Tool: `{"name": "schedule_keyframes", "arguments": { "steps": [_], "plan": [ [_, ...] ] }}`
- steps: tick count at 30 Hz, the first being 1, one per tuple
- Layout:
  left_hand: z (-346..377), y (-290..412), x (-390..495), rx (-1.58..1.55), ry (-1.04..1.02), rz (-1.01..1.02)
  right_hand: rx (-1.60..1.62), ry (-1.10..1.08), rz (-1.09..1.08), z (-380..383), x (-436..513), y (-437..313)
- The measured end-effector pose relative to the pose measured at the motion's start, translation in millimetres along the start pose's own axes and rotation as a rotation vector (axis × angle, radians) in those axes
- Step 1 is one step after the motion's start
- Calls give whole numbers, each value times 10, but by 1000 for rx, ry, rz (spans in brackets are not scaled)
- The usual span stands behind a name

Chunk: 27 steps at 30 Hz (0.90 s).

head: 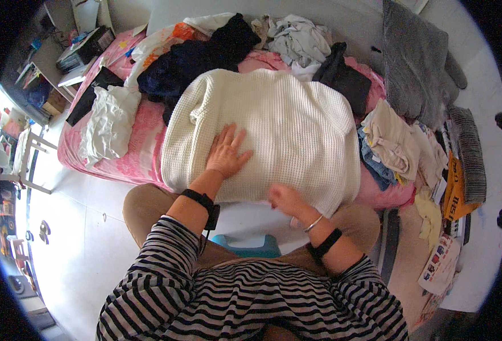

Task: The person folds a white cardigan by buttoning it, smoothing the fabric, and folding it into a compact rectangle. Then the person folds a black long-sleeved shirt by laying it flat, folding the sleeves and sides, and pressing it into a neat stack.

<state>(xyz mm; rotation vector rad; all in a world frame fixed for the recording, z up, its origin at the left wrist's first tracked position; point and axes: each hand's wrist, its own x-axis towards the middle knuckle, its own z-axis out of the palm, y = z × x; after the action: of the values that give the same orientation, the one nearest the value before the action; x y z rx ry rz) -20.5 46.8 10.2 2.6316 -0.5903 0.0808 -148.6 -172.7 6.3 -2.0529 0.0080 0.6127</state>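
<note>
A cream waffle-knit sweater [272, 128] lies spread over a pink patterned bed cover [142, 140], its near edge by my knees. My left hand [228, 154] rests flat on the knit, left of its middle, with fingers apart. At the sweater's near edge is my right hand [284, 199], blurred, its fingers curled; whether they hold the edge I cannot tell. A dark navy garment [182, 64] lies behind the sweater at the left, a black garment [347, 81] at the back right.
Left of the sweater lies a crumpled white garment [112, 121]. Folded beige clothes [389, 138] sit on blue denim [376, 166] at the right. Pale crumpled clothes [300, 40] lie at the back. A grey cloth [417, 59] hangs at the back right. A teal stool [251, 246] shows between my legs.
</note>
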Motion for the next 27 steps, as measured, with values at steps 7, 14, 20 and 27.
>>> {"name": "schedule_keyframes", "arguments": {
  "steps": [7,14,20,27],
  "plan": [
    [-644,-506,-126,-466,336,-146,-617,-124,-305,174,-129,-86],
    [-677,-1348,-658,91,302,-600,-236,71,-374,117,119,-482],
    [-1057,-1622,-603,-211,0,-698,128,69,-219,192,268,-615],
    [-2107,-828,-302,44,500,-512,474,61,-60,-156,348,-710]
  ]
}}
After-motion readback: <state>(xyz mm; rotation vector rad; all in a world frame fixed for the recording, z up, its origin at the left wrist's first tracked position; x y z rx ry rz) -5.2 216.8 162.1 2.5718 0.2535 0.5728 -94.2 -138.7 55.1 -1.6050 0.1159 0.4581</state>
